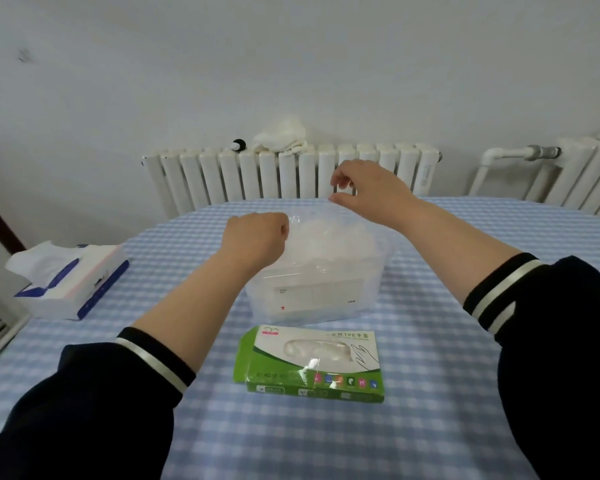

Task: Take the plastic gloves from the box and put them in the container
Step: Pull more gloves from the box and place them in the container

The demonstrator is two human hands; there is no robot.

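Pinching gloves (329,233) (apparently), both hands raised

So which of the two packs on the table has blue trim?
The tissue pack at the left edge, white tissue sticking up; the glove box near the person is green.

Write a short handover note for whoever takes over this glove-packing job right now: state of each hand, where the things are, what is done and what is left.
Left hand: fingers curled, gripping the near-left edge of a thin clear plastic glove.
Right hand: pinching the glove's far edge, raised above the container.
Clear plastic container: mid-table on the blue checked tablecloth, already holding a heap of gloves.
Green and white cardboard glove box: lies just in front of the container, with gloves showing through its window.
Done: many gloves moved.
Left: lower this glove in, then empty the box.
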